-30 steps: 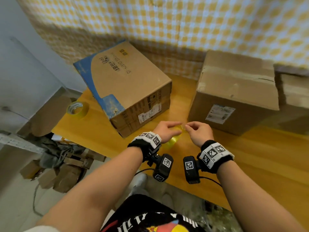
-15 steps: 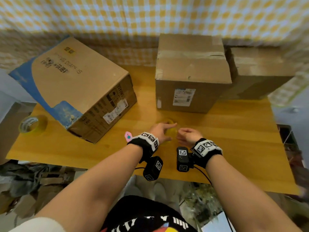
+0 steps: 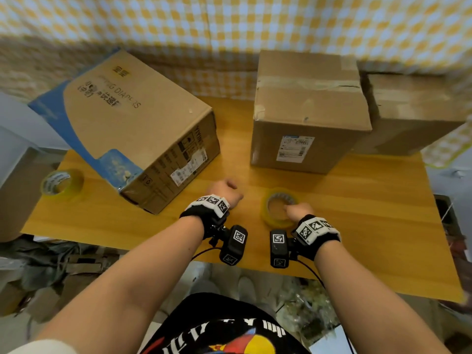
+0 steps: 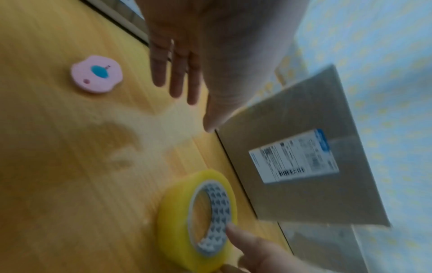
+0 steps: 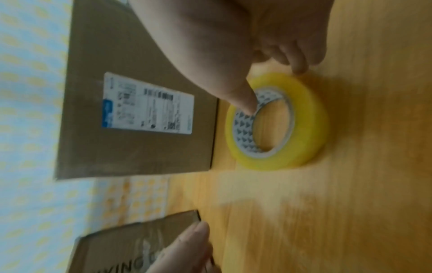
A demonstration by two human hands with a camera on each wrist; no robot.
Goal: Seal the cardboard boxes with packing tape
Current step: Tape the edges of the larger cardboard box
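Note:
A yellow tape roll (image 3: 278,208) lies flat on the wooden table (image 3: 370,226) near its front edge. My right hand (image 3: 291,209) pinches it, thumb (image 5: 243,103) inside the patterned core and fingers (image 5: 299,68) on the outer rim of the tape roll (image 5: 280,120). My left hand (image 3: 229,187) hovers to the left of the roll with straight fingers (image 4: 177,81) and holds nothing. Behind stand a plain cardboard box (image 3: 306,111) with a shipping label, a blue-printed box (image 3: 132,129) on the left, and a third box (image 3: 413,111) at the right.
A pink round cutter (image 4: 96,73) lies on the table just left of my left hand. A second tape roll (image 3: 62,183) sits at the table's left end. Checkered cloth (image 3: 229,26) covers the wall behind. Cardboard scraps lie on the floor left of the table.
Both hands were together at the tape roll. My left hand has let go and moved left, while my right hand now holds the roll flat on the table.

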